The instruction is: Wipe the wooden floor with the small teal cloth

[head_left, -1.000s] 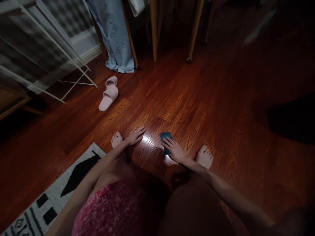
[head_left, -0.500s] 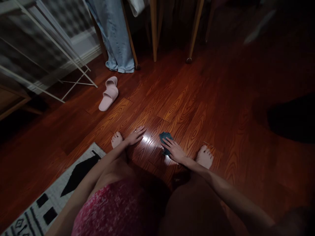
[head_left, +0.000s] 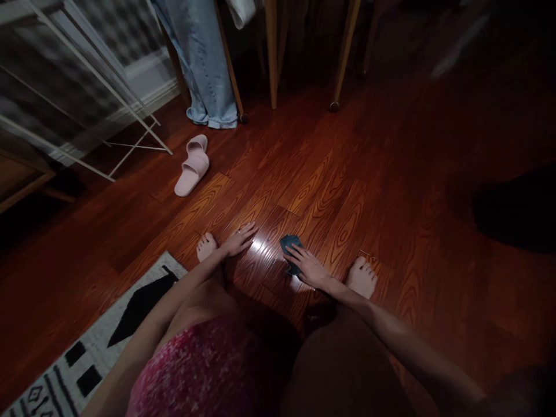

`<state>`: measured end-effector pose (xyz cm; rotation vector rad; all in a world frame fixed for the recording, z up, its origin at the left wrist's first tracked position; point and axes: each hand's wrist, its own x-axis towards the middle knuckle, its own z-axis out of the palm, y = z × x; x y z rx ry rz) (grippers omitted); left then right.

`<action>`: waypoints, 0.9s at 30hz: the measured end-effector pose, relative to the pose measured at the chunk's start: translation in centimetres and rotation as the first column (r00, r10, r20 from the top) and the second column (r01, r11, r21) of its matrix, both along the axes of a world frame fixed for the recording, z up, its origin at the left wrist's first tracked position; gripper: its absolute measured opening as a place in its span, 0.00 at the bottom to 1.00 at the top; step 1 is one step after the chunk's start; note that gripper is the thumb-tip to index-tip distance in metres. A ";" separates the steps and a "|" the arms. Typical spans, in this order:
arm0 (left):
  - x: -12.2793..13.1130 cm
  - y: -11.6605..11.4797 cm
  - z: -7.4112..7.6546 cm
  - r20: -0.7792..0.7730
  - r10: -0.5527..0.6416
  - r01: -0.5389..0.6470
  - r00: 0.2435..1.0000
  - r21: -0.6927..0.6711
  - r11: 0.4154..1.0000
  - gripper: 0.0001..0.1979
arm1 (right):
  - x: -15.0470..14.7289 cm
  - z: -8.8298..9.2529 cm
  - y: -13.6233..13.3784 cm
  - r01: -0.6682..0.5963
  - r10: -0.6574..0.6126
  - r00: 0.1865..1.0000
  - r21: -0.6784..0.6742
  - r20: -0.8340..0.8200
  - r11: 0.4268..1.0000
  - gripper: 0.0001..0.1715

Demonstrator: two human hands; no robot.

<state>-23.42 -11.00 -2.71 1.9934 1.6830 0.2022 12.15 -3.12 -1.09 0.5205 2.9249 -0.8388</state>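
Observation:
Under my right hand (head_left: 307,266) is a small dark teal cloth (head_left: 290,240), spread on the glossy wooden floor (head_left: 321,156). The fingers of that hand are outstretched and lie flat over the cloth, covering part of it. My left hand (head_left: 240,240), with a ring on one finger, rests open on the floorboards beside my left foot (head_left: 206,247). Nothing is in it. A bright light reflection shows on the boards between the two hands. My right foot (head_left: 361,278) is bare and stands to the right of the cloth.
Pink slippers (head_left: 191,168) lie ahead on the left. Light blue jeans (head_left: 211,75) hang down to the floor near wooden legs (head_left: 271,58). A white folding rack (head_left: 141,139) stands at far left. A patterned rug (head_left: 93,341) lies at lower left, and a dark shape (head_left: 516,208) at right.
The cloth under my right hand has shifted very slightly to the left, and its upper edge looks a little different. My left hand has not moved.

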 end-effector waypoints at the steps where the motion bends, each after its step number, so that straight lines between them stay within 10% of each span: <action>1: 0.0 0.0 0.0 -0.003 0.002 -0.002 1.000 -0.001 1.000 0.32 | 0.0 0.1 0.0 -0.033 0.033 0.999 -0.011 0.004 0.999 0.48; 27: 0.0 0.1 0.1 0.004 -0.004 0.004 1.000 -0.010 1.000 0.31 | -0.1 0.3 -0.1 -0.031 0.031 0.999 -0.035 0.010 0.999 0.48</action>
